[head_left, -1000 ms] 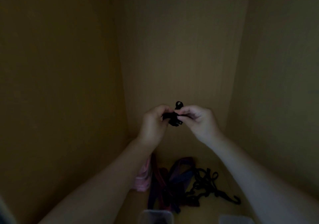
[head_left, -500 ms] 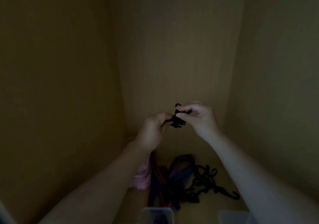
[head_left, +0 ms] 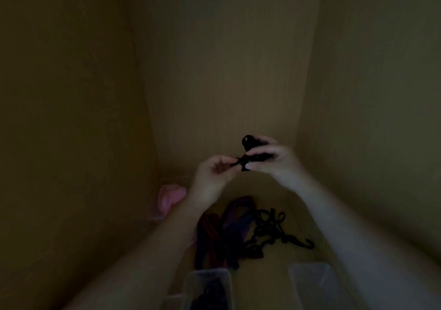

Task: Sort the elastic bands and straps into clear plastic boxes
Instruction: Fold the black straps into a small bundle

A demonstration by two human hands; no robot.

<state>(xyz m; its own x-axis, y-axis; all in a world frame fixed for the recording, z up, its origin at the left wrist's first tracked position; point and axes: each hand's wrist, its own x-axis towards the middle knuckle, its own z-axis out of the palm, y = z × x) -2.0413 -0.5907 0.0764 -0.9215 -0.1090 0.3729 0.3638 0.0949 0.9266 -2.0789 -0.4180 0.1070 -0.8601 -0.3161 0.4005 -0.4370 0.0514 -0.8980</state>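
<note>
Pinching the thin left end of a black strap (head_left: pixel 247 158) between thumb and curled fingertips of the left hand (head_left: pixel 211 175), palm turned up. Gripping the bunched right part of the same strap in the right hand (head_left: pixel 278 164), fingers wrapped over it, a small loop sticking out above the knuckles. Held in the air between both hands, above the cupboard floor (head_left: pixel 267 262) and in front of the back wall (head_left: pixel 226 83). Running roughly left to right, rising a little toward the right hand, thin end left, bulkier end right.

Below the wrists, near the middle of the floor: a heap of dark red and purple straps (head_left: pixel 226 228), and touching its right side a tangled black cord (head_left: pixel 272 226) with a hook (head_left: pixel 309 244) lying toward the right wall (head_left: pixel 370 118). In the back left corner, partly behind the left forearm (head_left: pixel 155 250), a pink thing (head_left: pixel 170 197). At the front edge, two clear boxes: the left box (head_left: pixel 207 283) with something dark inside, the right box (head_left: pixel 310 281) just beside the right forearm (head_left: pixel 353 238).

Very dim throughout. Impossible to tell the strap's full length, or whether folded or knotted inside the right hand. Both boxes cut off by the bottom of the view; contents of the right one not readable. Pink thing too blurred to name.
</note>
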